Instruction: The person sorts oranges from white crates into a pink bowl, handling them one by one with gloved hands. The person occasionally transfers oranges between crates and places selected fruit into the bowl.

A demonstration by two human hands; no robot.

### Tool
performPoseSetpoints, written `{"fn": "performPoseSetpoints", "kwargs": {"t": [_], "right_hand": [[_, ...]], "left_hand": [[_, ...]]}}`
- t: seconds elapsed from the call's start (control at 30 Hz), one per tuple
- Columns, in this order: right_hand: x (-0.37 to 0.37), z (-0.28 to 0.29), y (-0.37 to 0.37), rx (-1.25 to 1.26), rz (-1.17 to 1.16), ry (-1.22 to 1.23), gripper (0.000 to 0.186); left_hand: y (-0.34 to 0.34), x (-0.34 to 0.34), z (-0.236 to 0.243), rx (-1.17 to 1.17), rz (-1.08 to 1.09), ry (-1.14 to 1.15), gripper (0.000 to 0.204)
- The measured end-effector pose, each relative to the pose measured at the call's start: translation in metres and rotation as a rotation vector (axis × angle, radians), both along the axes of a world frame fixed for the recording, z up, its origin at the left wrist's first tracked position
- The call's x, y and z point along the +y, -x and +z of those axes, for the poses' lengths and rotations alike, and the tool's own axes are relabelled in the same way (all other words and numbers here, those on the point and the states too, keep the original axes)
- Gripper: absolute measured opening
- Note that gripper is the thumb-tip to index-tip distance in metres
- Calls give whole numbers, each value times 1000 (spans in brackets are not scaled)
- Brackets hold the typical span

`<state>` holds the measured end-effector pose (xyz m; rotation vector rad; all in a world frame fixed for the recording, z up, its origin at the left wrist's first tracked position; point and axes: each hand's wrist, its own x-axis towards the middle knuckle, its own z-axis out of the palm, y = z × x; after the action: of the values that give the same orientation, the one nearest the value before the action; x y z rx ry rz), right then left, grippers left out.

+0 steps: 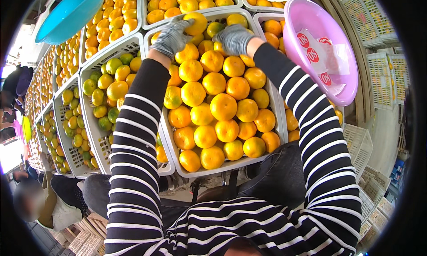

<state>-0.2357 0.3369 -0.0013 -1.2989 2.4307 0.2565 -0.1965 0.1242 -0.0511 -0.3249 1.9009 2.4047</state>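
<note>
pink basin (pixel 299 42), blue basin (pixel 66 16), greenish citrus crate (pixel 91 136)

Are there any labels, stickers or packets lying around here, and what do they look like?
Round stickers: inside the pink basin at the upper right; red discs with white print, several on a sheet.
Clear plastic packet: in the same basin, beside the stickers; thin, see-through, crumpled, holding whitish sheets.
No signs or screens show among the white crates of oranges that the gloved left hand and right hand reach into.
</note>
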Motion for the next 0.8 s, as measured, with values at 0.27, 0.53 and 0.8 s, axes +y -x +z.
{"fn": "performPoseSetpoints", "kwargs": {"t": [0.27,0.53,0.8], "right_hand": [[20,-31,-36,352,5,205,29],[37,-5,-21,198,-169,631,22],[17,-49,10,481,-135,601,52]], "left_hand": [[22,87,-5,-154,151,-48,37],[32,84,-29,-137,143,438,49],[20,55,-51,179,-90,703,41]]}}
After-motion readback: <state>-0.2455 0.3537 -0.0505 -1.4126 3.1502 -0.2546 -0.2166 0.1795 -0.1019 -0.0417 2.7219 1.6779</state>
